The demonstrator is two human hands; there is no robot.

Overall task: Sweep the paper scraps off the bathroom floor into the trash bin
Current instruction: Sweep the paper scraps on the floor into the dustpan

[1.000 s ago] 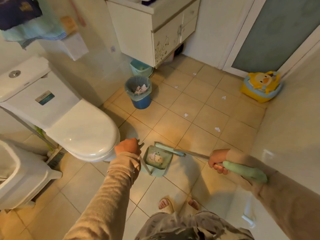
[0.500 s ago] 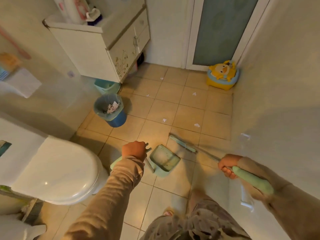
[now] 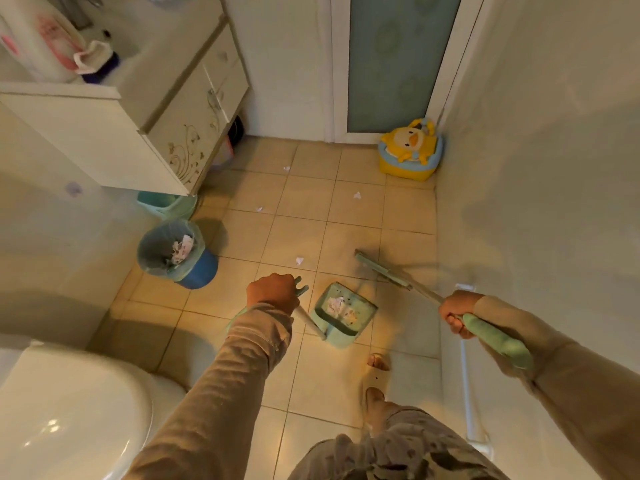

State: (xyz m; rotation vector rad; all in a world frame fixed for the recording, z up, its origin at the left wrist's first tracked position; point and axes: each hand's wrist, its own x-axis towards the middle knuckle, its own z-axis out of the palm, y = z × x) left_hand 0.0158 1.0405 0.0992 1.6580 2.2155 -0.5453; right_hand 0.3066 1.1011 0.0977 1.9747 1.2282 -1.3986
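My left hand (image 3: 273, 293) grips the upright handle of a green dustpan (image 3: 360, 308) that rests on the tiles and holds crumpled paper. My right hand (image 3: 456, 313) is closed around the green grip of a broom; its narrow head (image 3: 375, 268) lies on the floor just right of the pan. Several white paper scraps lie on the floor: one (image 3: 299, 260) just beyond the pan, others (image 3: 356, 195) (image 3: 259, 209) (image 3: 286, 168) farther toward the door. The blue trash bin (image 3: 199, 268) with a grey liner and paper inside stands to the left.
A toilet (image 3: 69, 410) fills the lower left. A white vanity cabinet (image 3: 166, 109) hangs over a teal basin (image 3: 162, 204). A yellow duck potty (image 3: 410, 152) sits by the frosted door (image 3: 398, 57). The wall runs along the right. My sandalled foot (image 3: 375, 374) stands behind the pan.
The view has swung right and forward, away from the toilet toward the door. The dustpan and broom have come along with me, and the broom head has moved off to the pan's right.
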